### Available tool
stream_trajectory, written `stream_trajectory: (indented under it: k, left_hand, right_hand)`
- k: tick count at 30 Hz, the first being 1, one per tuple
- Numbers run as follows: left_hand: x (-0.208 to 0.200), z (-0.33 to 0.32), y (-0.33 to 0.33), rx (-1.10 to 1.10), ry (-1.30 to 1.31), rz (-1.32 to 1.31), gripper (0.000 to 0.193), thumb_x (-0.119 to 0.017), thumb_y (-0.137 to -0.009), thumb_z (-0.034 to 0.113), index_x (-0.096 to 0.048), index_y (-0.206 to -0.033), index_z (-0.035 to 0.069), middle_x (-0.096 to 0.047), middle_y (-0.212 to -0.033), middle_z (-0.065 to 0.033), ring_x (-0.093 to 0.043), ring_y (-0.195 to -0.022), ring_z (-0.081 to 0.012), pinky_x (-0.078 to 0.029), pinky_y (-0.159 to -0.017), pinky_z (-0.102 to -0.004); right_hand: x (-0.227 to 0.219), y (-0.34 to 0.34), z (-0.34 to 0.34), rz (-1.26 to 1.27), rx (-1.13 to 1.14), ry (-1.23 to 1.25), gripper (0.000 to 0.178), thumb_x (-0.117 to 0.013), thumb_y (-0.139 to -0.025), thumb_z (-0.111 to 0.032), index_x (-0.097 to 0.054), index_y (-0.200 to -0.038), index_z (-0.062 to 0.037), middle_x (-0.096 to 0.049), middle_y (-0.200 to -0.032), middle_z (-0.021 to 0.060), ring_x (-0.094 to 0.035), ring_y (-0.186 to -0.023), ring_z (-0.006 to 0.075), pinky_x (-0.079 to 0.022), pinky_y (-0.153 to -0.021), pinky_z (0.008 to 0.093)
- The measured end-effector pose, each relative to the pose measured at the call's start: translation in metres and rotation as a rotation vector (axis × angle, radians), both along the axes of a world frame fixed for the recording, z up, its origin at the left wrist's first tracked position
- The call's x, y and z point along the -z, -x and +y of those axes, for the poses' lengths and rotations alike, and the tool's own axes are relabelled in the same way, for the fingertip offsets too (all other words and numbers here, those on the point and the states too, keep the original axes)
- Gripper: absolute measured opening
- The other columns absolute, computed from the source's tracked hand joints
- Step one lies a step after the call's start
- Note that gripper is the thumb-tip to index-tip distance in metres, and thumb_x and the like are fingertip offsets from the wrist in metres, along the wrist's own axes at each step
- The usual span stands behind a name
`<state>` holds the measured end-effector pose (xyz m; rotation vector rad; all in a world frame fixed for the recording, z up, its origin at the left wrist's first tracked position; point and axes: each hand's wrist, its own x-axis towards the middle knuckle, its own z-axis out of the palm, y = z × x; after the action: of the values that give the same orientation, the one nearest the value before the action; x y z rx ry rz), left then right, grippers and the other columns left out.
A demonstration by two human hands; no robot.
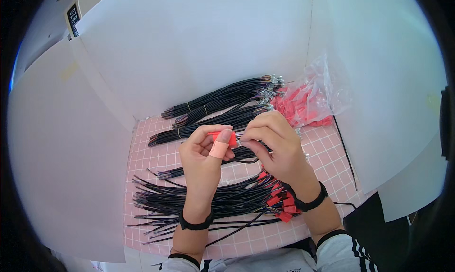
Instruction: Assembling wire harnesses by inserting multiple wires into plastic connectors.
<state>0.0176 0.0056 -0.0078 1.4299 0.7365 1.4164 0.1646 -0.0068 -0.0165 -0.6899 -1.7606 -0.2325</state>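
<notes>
Over the middle of the pink gridded tabletop, my left hand point(199, 153) is closed around a small red plastic connector point(232, 139), its thumb on the front. A peach-coloured band point(219, 149) wraps that thumb. My right hand point(277, 141) pinches thin wires point(239, 135) just right of the connector, thumb and forefinger together. Whether the wire ends sit inside the connector, I cannot make out. Below my hands lies a loose heap of black cables point(170, 198), with red connectors point(288, 205) on their right ends, partly behind my right wrist.
Bundles of black cables point(222, 96) with bare metal terminals lie farther back. At the back right sits a clear plastic bag point(327, 89) of red connectors. White panels point(213, 39) wall in the table's back and sides. A single black cable point(345, 153) runs along the right side.
</notes>
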Motion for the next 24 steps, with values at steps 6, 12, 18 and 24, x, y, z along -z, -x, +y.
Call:
stream_trajectory:
  k: [6,12,18,24]
  left_hand:
    - [0.0002,-0.001,-0.0013,-0.024,-0.008,0.028,0.016,-0.059,-0.08,0.011,-0.058,-0.087,-0.002,-0.06,-0.07,-0.0065,-0.053,-0.055,-0.0065,-0.041,-0.05,-0.0165]
    - [0.0014,0.0017,-0.004,0.003,-0.002,0.019,0.016,-0.059,-0.08,0.011,-0.058,-0.089,-0.002,-0.06,-0.071,-0.0067,-0.053,-0.055,-0.0066,-0.042,-0.05,-0.0166]
    - [0.0029,0.0007,-0.0032,0.005,-0.01,0.009,0.016,-0.059,-0.08,0.01,-0.058,-0.089,-0.003,-0.06,-0.071,-0.0069,-0.053,-0.055,-0.007,-0.042,-0.05,-0.0168]
    - [0.0037,-0.0023,-0.0076,-0.026,-0.026,0.001,0.015,-0.059,-0.08,0.01,-0.058,-0.089,-0.002,-0.06,-0.073,-0.007,-0.053,-0.057,-0.0074,-0.042,-0.051,-0.0171]
  right_hand:
    - [-0.0017,-0.0001,-0.0006,-0.041,0.052,-0.042,0.016,-0.061,-0.064,0.0,-0.052,-0.077,-0.0018,-0.049,-0.079,0.0083,-0.049,-0.074,0.0251,-0.041,-0.063,0.0326]
    - [-0.0012,-0.0018,-0.0007,-0.024,0.057,-0.019,0.014,-0.06,-0.064,0.001,-0.051,-0.075,-0.0017,-0.049,-0.077,0.0088,-0.048,-0.073,0.0255,-0.041,-0.063,0.0324]
    - [-0.0036,-0.0014,-0.0026,-0.017,0.057,0.004,0.014,-0.059,-0.064,0.001,-0.051,-0.075,-0.0019,-0.048,-0.075,0.0089,-0.048,-0.072,0.0258,-0.041,-0.062,0.0325]
    - [-0.002,-0.0015,-0.0025,0.007,0.07,0.021,0.012,-0.059,-0.066,0.0,-0.051,-0.075,-0.0021,-0.048,-0.076,0.0087,-0.048,-0.072,0.0257,-0.041,-0.062,0.0327]
